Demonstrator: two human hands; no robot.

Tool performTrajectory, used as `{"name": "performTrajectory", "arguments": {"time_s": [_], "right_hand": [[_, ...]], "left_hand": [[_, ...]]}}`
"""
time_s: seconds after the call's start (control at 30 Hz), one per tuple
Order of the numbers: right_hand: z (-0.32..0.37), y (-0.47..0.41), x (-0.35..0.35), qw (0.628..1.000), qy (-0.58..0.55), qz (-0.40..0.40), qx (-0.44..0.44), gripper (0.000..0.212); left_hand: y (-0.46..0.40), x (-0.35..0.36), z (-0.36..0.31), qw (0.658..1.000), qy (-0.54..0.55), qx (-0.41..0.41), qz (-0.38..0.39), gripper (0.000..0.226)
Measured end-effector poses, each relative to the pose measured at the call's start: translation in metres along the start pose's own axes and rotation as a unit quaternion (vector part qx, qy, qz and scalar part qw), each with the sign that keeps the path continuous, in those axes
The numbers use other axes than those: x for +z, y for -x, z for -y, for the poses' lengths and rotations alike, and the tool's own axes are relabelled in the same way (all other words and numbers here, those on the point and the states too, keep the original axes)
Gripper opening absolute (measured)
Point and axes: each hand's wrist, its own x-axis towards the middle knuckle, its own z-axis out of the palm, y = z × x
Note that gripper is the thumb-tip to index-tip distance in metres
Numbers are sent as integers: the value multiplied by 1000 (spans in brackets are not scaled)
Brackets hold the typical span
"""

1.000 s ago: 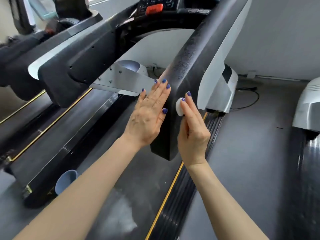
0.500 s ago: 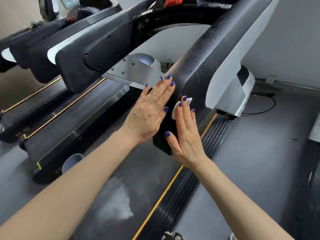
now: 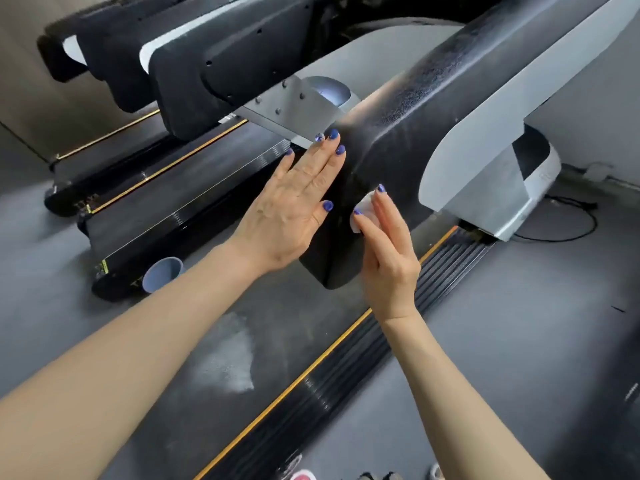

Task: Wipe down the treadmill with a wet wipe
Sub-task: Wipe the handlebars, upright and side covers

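Observation:
The treadmill's black textured handrail arm [image 3: 408,140] slopes down from the upper right to a rounded end at the centre. My left hand [image 3: 294,206] lies flat and open against the arm's left side, fingers together and pointing up. My right hand [image 3: 388,251] presses a small folded white wet wipe [image 3: 362,211] against the arm's near face, just above its lower end. Most of the wipe is hidden under my fingers. Below runs the treadmill belt [image 3: 277,341] with a pale smear on it.
A black ribbed side rail with a yellow stripe [image 3: 346,368] runs diagonally under the arm. A blue cup [image 3: 162,273] lies at the end of the neighbouring treadmill [image 3: 166,209] on the left. Grey floor and a black cable [image 3: 571,230] lie to the right.
My right hand has turned and slid a little down the arm with the wipe, fingers drawn closer together. The view has tilted downward. My left hand stays flat on the arm.

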Motion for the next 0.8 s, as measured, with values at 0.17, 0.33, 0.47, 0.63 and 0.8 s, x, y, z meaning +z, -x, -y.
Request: {"name": "performTrajectory", "arguments": {"time_s": [0.17, 0.33, 0.47, 0.63, 0.8], "right_hand": [[14, 14, 3, 998, -53, 40, 0, 25], [-7, 60, 2, 968, 81, 235, -25, 62], [-21, 57, 1, 948, 136, 272, -90, 71], [-66, 62, -12, 905, 183, 326, -204, 71], [-70, 57, -13, 901, 171, 329, -226, 76]], "left_hand": [[12, -2, 12, 999, -14, 35, 17, 57], [17, 3, 11, 999, 9, 33, 23, 59], [16, 6, 11, 999, 17, 26, 26, 60], [16, 6, 12, 999, 15, 21, 35, 61], [15, 7, 8, 999, 14, -3, 38, 62]]}}
